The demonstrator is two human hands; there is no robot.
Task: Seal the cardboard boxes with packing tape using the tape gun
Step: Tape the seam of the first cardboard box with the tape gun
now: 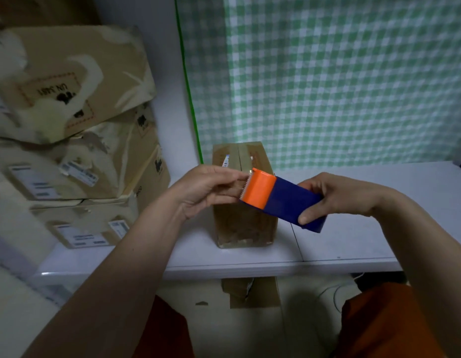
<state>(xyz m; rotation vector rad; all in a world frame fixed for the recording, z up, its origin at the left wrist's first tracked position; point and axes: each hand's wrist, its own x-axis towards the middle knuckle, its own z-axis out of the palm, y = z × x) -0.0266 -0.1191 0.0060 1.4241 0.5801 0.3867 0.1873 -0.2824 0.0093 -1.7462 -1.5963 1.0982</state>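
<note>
Head view: my right hand (335,195) wraps its fingers round the blue body of the tape gun (283,200), held above the small cardboard box (246,223) near the worktop's (353,244) front edge. My left hand (208,188) pinches at the orange toothed end. The gun looks light and rigid; the blade is best avoided.

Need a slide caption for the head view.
Right hand holds tape gun; left hand pinches at its toothed end above small cardboard box.
</note>
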